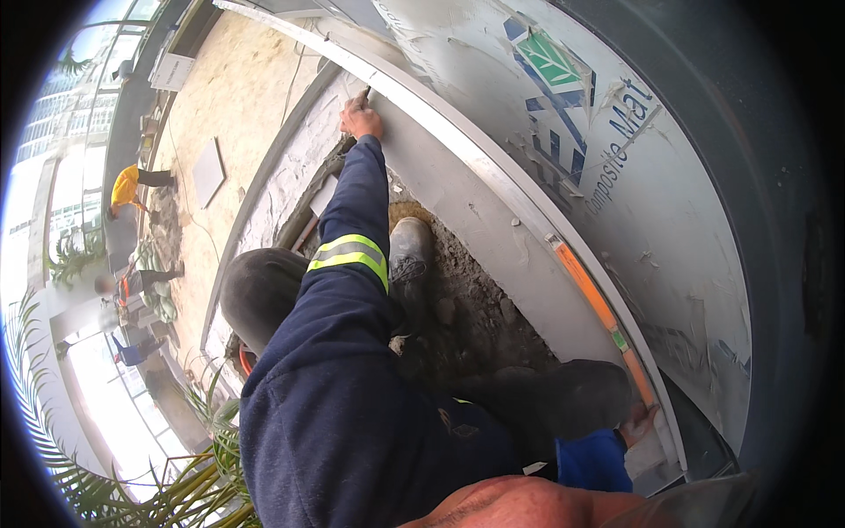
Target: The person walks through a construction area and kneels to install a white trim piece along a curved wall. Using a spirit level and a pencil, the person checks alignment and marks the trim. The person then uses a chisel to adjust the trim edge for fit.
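My left arm stretches forward, and my left hand is closed on a small dark pen-like tool at the far part of the grey slab. Along the slab's right side runs a long pale metal straightedge. An orange spirit level with a green section lies against its near half. At the level's near end, my right hand is closed, its fingers partly hidden; it seems to grip the level beside the straightedge. My knees and one dusty boot show between the arms.
A rough dirt-filled gap lies below me beside the slab. To the right stands a large film-covered panel. Left are a plastered ledge, a loose tile, palm leaves and a person in yellow, with others beyond.
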### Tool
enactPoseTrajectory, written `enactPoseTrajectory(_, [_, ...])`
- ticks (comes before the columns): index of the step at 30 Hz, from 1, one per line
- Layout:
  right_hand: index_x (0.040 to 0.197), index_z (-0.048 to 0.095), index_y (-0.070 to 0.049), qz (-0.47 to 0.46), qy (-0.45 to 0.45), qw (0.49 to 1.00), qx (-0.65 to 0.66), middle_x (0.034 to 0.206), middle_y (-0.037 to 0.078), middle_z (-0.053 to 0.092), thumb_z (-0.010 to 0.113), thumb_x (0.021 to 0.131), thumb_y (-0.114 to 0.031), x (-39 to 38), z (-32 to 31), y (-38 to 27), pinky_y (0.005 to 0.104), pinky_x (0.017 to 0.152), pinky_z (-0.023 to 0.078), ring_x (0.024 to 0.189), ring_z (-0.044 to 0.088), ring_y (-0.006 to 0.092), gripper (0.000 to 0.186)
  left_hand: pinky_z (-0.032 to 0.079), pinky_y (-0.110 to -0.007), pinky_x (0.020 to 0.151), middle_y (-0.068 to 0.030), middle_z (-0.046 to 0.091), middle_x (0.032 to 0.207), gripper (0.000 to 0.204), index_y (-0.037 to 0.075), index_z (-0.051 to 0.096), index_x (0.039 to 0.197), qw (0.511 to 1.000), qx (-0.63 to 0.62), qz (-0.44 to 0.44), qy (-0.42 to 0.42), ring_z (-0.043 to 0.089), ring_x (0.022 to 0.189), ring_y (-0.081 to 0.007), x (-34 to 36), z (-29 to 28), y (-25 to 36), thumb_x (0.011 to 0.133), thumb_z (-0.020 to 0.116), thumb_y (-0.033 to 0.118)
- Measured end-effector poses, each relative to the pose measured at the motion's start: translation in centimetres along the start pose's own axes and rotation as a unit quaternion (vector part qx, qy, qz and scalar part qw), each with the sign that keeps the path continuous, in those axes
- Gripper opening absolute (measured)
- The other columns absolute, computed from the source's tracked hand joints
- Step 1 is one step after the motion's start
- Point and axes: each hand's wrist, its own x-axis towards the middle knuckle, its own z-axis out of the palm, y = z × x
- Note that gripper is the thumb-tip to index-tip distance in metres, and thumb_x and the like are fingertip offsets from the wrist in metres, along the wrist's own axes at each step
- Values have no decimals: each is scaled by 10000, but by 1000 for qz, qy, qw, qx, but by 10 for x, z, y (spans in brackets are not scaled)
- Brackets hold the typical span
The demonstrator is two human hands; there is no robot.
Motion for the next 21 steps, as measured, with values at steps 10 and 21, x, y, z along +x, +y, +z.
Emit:
enactPoseTrajectory(10, [1218,570,48,95,62,988,100,1011,119,609,678,990,-368,-10,23,-22,311,886,457,976,594,206,487,377,-472,977,-54,671,1081,324,251,768,1135,996,-22,85,-26,574,1102,-293,-96,-13,35,940,561,96])
enactPoseTrajectory(21, [1424,428,85,69,73,982,162,1359,222,501,740,946,-348,-11,33,-16,379,1080,395,1266,485,275,717,466,-429,909,-84,666,1026,269,160,771,1112,996,-74,49,-18,610,1010,-298,-184,-28,72,950,573,78])
